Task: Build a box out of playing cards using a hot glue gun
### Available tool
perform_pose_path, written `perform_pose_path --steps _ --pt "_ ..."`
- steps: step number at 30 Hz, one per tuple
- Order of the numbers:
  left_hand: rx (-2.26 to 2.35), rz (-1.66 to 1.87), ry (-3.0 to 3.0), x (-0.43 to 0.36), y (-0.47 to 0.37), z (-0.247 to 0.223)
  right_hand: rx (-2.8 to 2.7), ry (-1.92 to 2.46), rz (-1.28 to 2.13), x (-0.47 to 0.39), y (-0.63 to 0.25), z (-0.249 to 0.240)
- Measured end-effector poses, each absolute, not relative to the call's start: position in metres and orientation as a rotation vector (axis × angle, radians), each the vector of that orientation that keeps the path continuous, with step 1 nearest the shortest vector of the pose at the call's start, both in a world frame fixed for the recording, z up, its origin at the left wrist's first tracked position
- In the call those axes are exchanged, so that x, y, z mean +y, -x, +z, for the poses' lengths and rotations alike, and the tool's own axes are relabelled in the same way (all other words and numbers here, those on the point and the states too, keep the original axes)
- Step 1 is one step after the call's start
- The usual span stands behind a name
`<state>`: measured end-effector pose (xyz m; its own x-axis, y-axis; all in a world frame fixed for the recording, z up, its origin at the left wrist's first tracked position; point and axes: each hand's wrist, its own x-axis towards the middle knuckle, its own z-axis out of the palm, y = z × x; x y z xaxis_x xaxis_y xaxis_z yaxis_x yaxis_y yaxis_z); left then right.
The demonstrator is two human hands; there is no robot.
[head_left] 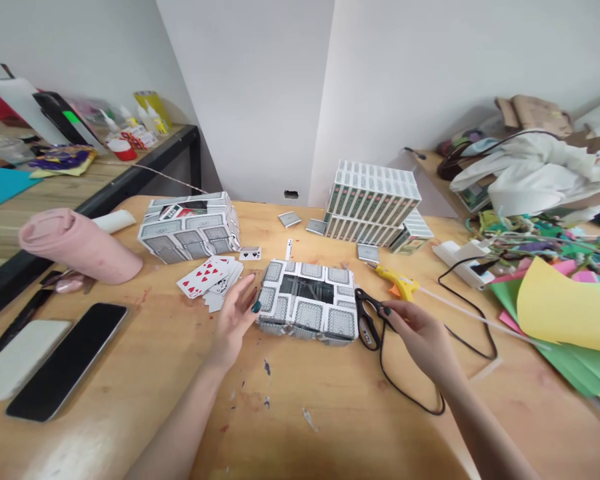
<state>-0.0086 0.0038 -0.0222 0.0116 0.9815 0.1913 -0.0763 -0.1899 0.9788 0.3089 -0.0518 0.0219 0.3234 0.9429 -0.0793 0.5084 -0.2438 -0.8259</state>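
Observation:
A box covered in grey-backed playing cards sits at the middle of the table, with a dark rectangular opening in its top. At its left end is my left hand, open, the thumb and fingers apart; the thumb tip is at the box's edge, and contact is hard to tell. My right hand is closed in a pinch on the black handle of the scissors, right of the box. The scissors' blades are not visible. Loose playing cards lie fanned beyond my left hand.
A second card-covered box stands back left, near a pink roll. Stacked card packs rise at the back. A yellow glue gun, black cord and power strip lie right. A phone lies left.

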Motion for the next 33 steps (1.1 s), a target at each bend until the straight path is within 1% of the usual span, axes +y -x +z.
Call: perform_pose_path --steps 5,12,16,20,23,26,30,33 --pt "1.051 1.262 -1.255 0.006 0.005 -0.028 -1.197 1.695 0.977 -0.053 -0.284 0.023" --pt "1.123 1.189 -1.215 0.004 -0.002 -0.031 -1.161 1.389 1.224 -0.042 -0.248 0.007" --pt "1.177 1.104 -1.244 0.001 -0.005 -0.024 -1.265 1.409 1.146 -0.038 -0.236 -0.002" --pt "1.171 1.098 -1.266 0.0 -0.004 -0.022 -1.177 1.361 1.163 -0.041 -0.231 -0.006" --pt "1.124 1.149 -1.224 -0.002 -0.003 -0.027 -1.114 1.244 1.17 -0.044 -0.23 -0.004" --pt "1.07 1.232 -1.191 -0.005 -0.004 -0.031 -1.112 1.171 1.105 -0.046 -0.23 0.001" --pt "1.037 1.294 -1.165 -0.006 -0.007 -0.03 -1.116 1.193 1.045 -0.046 -0.233 0.006" --pt "1.015 1.327 -1.108 -0.004 -0.008 -0.024 -1.056 1.218 1.072 -0.043 -0.24 0.006"
